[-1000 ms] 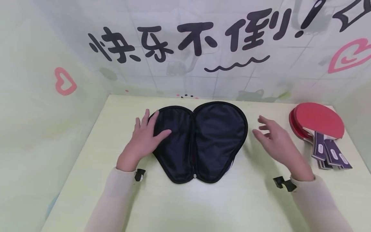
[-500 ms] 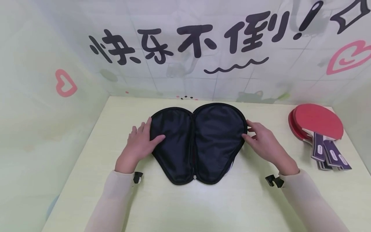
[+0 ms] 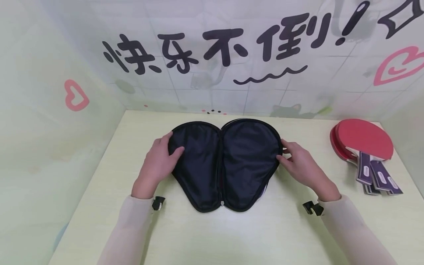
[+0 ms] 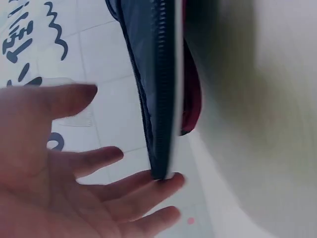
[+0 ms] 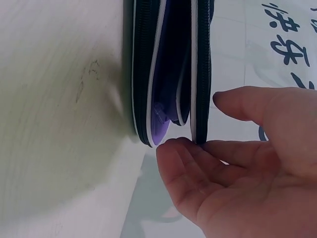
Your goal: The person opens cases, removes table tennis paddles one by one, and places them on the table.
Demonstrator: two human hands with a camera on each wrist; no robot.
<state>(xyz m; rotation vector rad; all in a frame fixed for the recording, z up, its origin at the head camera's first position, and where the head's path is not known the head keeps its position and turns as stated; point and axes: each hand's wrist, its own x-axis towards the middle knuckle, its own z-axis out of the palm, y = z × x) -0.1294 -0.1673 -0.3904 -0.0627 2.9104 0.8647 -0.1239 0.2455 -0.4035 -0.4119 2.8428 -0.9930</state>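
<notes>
A black table tennis bat case [image 3: 248, 165] lies spread like two wings on the table [image 3: 212, 239], a zip pull [image 3: 222, 203] at the bottom of its middle seam. My left hand [image 3: 155, 162] touches the left wing's outer edge with its fingertips; its thumb extends over the cloth. In the left wrist view those fingers are loosely extended beneath the rim. At the opposite edge, my right hand [image 3: 299, 162] has its fingers curled under the upper layer and its thumb above, holding the rim. Purple lining [image 5: 159, 128] shows between the layers in the right wrist view.
Several red table tennis bats [image 3: 366, 138] are stacked at the table's right, their purple handles [image 3: 379, 173] toward the front. A printed wall sheet [image 3: 218, 84] with black lettering stands behind the table, and another sheet [image 3: 66, 147] runs along the left side.
My right hand has come left from beside the case to its right edge. My left hand has drawn back slightly from over the left wing, its fingertips now at the outer edge.
</notes>
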